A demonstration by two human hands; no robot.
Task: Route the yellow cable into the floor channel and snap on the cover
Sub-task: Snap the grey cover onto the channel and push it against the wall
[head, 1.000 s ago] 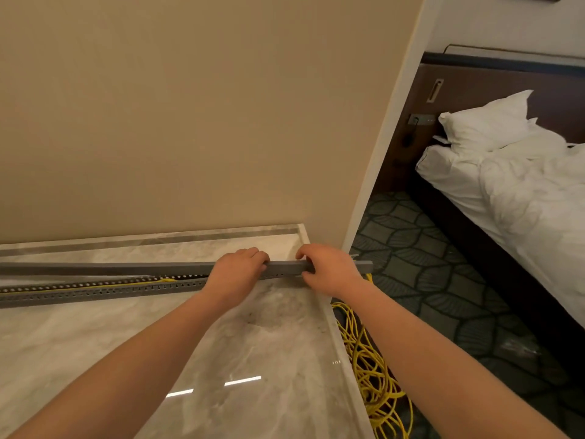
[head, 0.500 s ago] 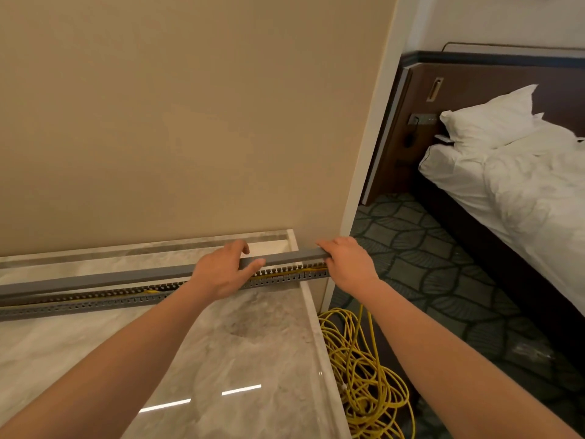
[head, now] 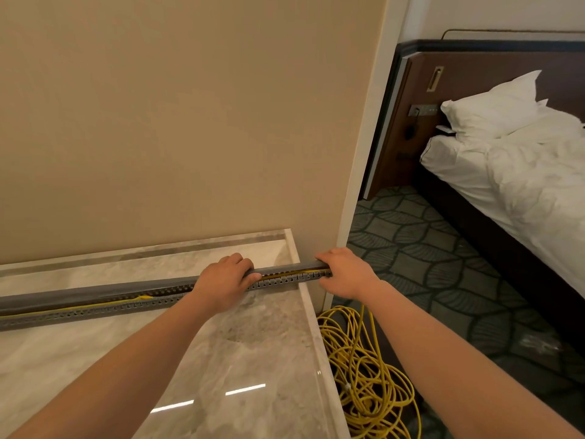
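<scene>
Gleaming marble floor (head: 221, 359), beige wall (head: 190, 122), patterned carpet (head: 443, 264), white bed (head: 522, 172)

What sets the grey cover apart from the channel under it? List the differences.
1. The cover has a plain, smooth face; the channel has rows of small holes along its side.
2. The cover is gripped by the left hand and the right hand, not yet snapped down; the channel lies on the marble floor.
3. The channel holds the yellow cable; the cover holds nothing.

Both are long, grey and run along the wall.
</scene>
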